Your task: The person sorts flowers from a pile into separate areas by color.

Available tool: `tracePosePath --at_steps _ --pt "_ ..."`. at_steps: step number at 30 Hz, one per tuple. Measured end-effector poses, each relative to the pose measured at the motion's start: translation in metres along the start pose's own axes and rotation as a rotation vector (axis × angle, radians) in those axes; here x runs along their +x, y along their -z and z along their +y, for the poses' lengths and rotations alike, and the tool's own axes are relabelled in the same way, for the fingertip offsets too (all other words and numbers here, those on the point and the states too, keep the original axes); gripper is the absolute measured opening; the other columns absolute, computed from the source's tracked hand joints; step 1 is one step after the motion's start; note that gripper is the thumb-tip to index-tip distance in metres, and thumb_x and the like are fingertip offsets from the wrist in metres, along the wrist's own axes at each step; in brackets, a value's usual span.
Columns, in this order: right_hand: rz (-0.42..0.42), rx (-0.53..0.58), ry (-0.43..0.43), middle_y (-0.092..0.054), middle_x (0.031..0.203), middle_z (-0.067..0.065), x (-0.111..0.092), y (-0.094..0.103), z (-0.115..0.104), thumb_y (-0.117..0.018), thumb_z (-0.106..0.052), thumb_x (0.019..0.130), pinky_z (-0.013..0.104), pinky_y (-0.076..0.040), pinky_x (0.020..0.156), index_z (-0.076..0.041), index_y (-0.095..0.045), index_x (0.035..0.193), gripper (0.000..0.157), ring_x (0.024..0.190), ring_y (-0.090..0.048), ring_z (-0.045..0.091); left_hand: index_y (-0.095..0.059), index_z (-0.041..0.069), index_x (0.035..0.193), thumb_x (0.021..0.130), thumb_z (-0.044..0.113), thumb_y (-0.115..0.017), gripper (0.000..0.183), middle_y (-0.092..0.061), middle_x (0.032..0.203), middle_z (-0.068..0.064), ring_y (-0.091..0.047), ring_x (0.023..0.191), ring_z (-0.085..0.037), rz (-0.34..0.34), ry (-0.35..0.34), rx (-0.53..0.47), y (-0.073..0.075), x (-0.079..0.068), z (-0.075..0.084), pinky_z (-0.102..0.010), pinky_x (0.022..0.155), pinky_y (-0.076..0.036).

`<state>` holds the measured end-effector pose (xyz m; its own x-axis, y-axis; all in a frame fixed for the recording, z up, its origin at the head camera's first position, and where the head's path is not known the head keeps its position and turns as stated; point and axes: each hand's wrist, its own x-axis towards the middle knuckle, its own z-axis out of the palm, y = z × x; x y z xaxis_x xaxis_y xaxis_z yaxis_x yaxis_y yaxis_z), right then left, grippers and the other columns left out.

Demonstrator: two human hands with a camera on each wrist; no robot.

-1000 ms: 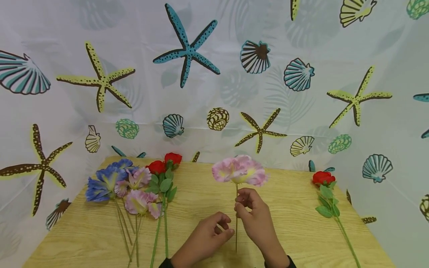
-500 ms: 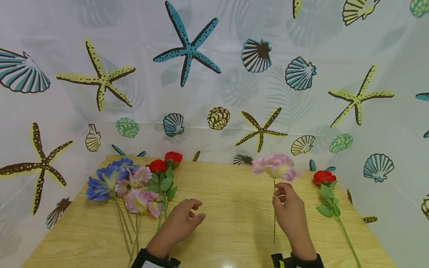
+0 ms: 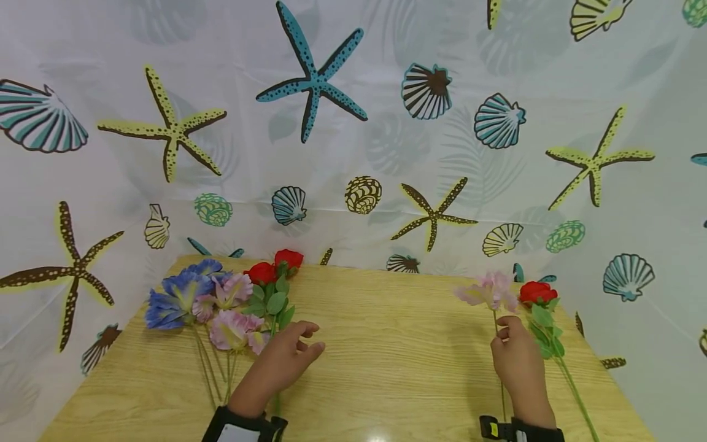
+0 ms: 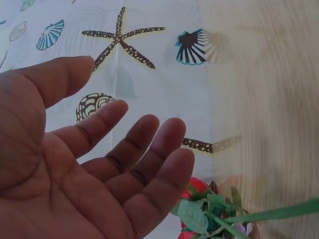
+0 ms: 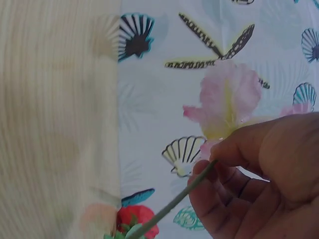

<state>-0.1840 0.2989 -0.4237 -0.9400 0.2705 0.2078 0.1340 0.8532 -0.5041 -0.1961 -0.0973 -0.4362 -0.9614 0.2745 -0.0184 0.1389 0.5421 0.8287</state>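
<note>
A pink artificial flower (image 3: 493,291) with a thin stem stands upright at the table's right, just left of a single red rose (image 3: 538,293). My right hand (image 3: 519,362) pinches its stem below the bloom; in the right wrist view thumb and fingertips meet on the stem (image 5: 174,201). My left hand (image 3: 287,362) hovers beside the flower group on the left, fingers relaxed and holding nothing. The left wrist view shows its palm (image 4: 65,184) turned up, fingers apart. Near it lie red roses (image 3: 261,273), pink flowers (image 3: 232,328) and blue flowers (image 3: 179,294); its forearm hides some stems.
The wooden table (image 3: 381,344) runs back to a white cloth (image 3: 331,159) printed with starfish and shells. Stems of the left group point toward the front edge. The lone rose's green stem (image 3: 574,387) slants toward the front right.
My right hand has carried the pink flower rightward from the middle to beside the lone red rose. My left hand has drawn away to the left, toward the flower group.
</note>
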Motion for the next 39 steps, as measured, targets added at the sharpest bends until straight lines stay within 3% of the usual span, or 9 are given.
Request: tracePosePath --at_steps 4,11,20,30,39 --pt "-0.003 -0.051 -0.030 -0.060 0.101 0.026 0.003 0.000 0.013 -0.042 -0.002 0.090 0.030 -0.036 0.043 0.007 -0.047 0.123 0.035 0.051 -0.047 0.018 -0.056 0.012 0.127 0.091 0.041 -0.059 0.046 -0.056 0.127 -0.014 -0.060 0.099 -0.024 0.021 0.018 -0.001 0.005 -0.001 -0.002 -0.041 0.074 -0.053" --pt "0.011 -0.105 -0.045 -0.062 0.096 0.027 0.006 -0.001 0.027 -0.041 0.001 0.086 0.033 -0.038 0.044 0.008 -0.050 0.118 0.034 0.056 -0.053 0.023 -0.057 0.012 0.128 0.091 0.038 -0.060 0.045 -0.056 0.127 -0.013 -0.060 0.100 -0.025 0.068 0.046 0.022 0.014 -0.002 -0.011 -0.041 0.074 -0.053" --pt "-0.069 -0.148 -0.056 -0.063 0.088 0.026 0.012 -0.009 0.042 -0.044 0.005 0.085 0.038 -0.044 0.048 0.010 -0.052 0.112 0.029 0.063 -0.057 0.026 -0.058 0.004 0.127 0.091 0.029 -0.062 0.044 -0.057 0.125 -0.015 -0.056 0.105 -0.033 0.100 0.032 0.131 0.022 -0.005 -0.019 -0.049 0.086 -0.048" --pt "-0.089 -0.163 -0.026 -0.065 0.088 0.024 0.018 -0.020 0.049 -0.044 0.006 0.086 0.042 -0.046 0.053 0.009 -0.054 0.112 0.028 0.068 -0.060 0.030 -0.057 0.000 0.128 0.089 0.030 -0.063 0.049 -0.056 0.128 -0.020 -0.047 0.120 -0.039 0.038 0.069 0.211 0.022 -0.006 -0.020 -0.056 0.094 -0.042" --pt "-0.095 -0.140 -0.010 -0.064 0.095 0.029 0.022 -0.028 0.051 -0.043 0.007 0.088 0.050 -0.048 0.066 0.012 -0.059 0.112 0.029 0.081 -0.061 0.038 -0.057 -0.007 0.123 0.087 0.029 -0.065 0.052 -0.058 0.119 -0.025 -0.054 0.108 -0.041 -0.046 0.147 0.307 0.024 -0.008 -0.024 -0.054 0.086 -0.046"
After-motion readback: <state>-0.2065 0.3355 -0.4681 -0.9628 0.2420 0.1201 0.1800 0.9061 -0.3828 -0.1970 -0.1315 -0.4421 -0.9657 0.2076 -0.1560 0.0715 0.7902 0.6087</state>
